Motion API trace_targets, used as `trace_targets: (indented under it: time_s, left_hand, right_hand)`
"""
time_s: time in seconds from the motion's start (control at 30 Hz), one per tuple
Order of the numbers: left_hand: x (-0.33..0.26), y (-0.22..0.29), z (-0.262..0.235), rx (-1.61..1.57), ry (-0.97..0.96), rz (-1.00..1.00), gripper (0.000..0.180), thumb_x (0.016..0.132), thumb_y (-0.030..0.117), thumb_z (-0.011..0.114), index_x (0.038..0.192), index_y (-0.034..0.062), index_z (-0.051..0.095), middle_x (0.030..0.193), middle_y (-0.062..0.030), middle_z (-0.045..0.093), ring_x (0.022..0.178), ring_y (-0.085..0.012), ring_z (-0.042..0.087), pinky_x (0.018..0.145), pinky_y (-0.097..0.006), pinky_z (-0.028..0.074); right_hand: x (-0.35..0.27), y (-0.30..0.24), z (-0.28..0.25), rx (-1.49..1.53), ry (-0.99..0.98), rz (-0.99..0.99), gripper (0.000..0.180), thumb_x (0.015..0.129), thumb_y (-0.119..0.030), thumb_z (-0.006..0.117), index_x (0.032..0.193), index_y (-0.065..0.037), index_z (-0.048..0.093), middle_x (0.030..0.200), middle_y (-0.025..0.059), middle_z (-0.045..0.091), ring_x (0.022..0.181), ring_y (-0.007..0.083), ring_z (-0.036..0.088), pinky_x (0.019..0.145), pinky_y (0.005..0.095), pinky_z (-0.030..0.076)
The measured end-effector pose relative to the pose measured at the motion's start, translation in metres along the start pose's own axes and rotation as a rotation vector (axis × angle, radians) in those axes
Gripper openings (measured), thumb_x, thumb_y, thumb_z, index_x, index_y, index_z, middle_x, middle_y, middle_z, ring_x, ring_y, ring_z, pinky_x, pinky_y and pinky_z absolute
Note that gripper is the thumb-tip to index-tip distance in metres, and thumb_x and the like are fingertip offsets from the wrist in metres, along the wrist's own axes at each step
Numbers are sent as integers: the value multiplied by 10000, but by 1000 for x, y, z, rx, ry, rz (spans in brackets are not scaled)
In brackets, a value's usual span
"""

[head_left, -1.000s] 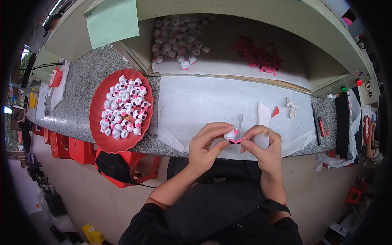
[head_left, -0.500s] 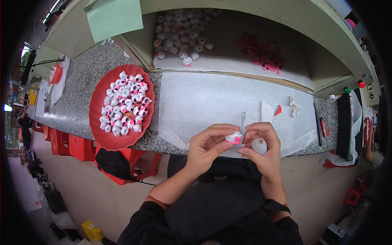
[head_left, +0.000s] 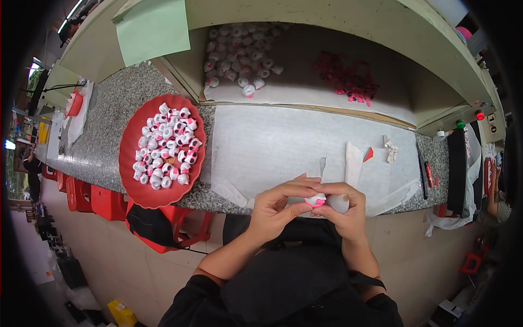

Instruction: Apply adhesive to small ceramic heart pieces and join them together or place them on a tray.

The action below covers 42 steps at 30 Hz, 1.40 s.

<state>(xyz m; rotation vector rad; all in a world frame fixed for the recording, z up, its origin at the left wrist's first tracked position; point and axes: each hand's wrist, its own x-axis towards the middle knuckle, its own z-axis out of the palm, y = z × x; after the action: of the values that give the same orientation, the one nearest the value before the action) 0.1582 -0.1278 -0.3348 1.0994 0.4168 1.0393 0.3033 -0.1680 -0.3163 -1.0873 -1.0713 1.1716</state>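
Note:
Between the thumb and fingers of my left hand (head_left: 268,211) is a small white and pink figurine (head_left: 315,201). My right hand (head_left: 351,220) meets it from the other side, its thumb and fingertips touching the figurine. A small translucent squeeze bottle (head_left: 339,204) is tucked in the curl of my right hand. Both hands are above the near edge of a white paper sheet (head_left: 267,141). To the left, a red scalloped tray (head_left: 129,188) holds many similar white and pink figurines (head_left: 166,133). My fingers hide part of the figurine's surface.
In the shelf lie a heap of white pieces (head_left: 237,54) and a pile of pink parts (head_left: 348,82). A paper strip (head_left: 353,163), a red scrap (head_left: 369,155) and a crumpled tissue (head_left: 390,150) rest on the sheet. Pens (head_left: 429,171) lie right; red stools (head_left: 106,203) stand below left.
My hands have come together, and my right fingertips now press against the figurine, which has shifted slightly right and down. The whole view has tilted a little.

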Motion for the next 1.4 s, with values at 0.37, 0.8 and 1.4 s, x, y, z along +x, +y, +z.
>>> trace_targets:
  time_s: [0.37, 0.8, 1.4]
  left_hand:
    - [-1, 2, 6, 19, -4, 14, 147, 743, 17, 557, 887, 35, 535, 955, -150, 567, 946, -246, 532, 984, -482, 151]
    - [-4, -4, 4, -95, 29, 11, 213, 748, -25, 538, 960, -2, 532, 967, -107, 558, 938, -172, 518, 1009, -403, 153]
    - [-7, -3, -4, -49, 43, -51, 196, 749, -3, 546, 943, 9, 528, 931, -88, 565, 863, -154, 539, 1007, -407, 143]
  right_hand:
    - [-7, 2, -1, 50, -14, -47, 245, 653, 22, 659, 884, 8, 578, 758, 72, 588, 640, 102, 558, 562, 203, 450]
    - [-7, -3, 9, 81, 16, -5, 261, 696, 73, 563, 953, 30, 543, 765, 85, 577, 595, 101, 544, 526, 201, 445]
    - [-7, 13, 13, 187, 9, 6, 251, 671, 36, 571, 901, 62, 472, 854, 197, 544, 555, 187, 548, 475, 270, 479]
